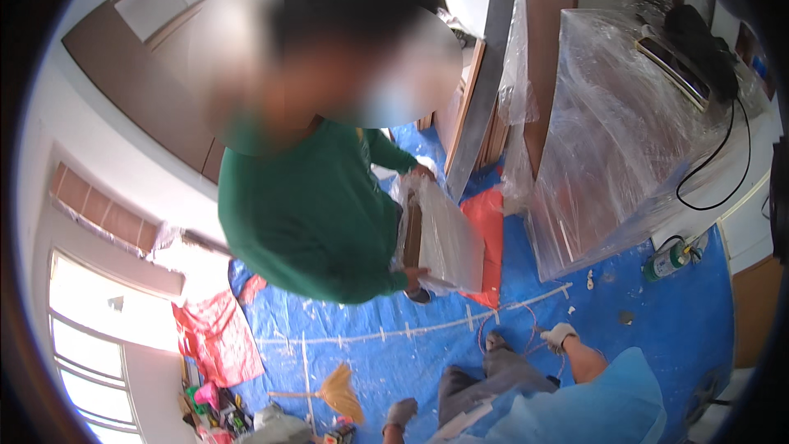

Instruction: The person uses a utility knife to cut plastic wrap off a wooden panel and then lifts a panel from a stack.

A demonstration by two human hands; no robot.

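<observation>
My left hand (401, 413), in a grey glove, is low beside my dark trousers; its fingers do not show apart, and I see nothing in it. My right hand (559, 335), in a pale glove, has its fingers curled over the blue floor sheet. A thin pinkish cord (530, 306) loops beside its fingertips; whether I grip it I cannot tell. Ahead, a person in a green sweater (308, 214) holds a panel wrapped in clear plastic (448, 238), one hand at its far end and one at its near end.
A blue sheet (362, 321) with white tape lines covers the floor. Plastic-wrapped furniture (608, 148) stands at right, near a green canister (667, 261). Long boards (485, 90) lean behind the person. A broom (339, 393), a red sheet (218, 337) and assorted clutter (218, 411) lie left.
</observation>
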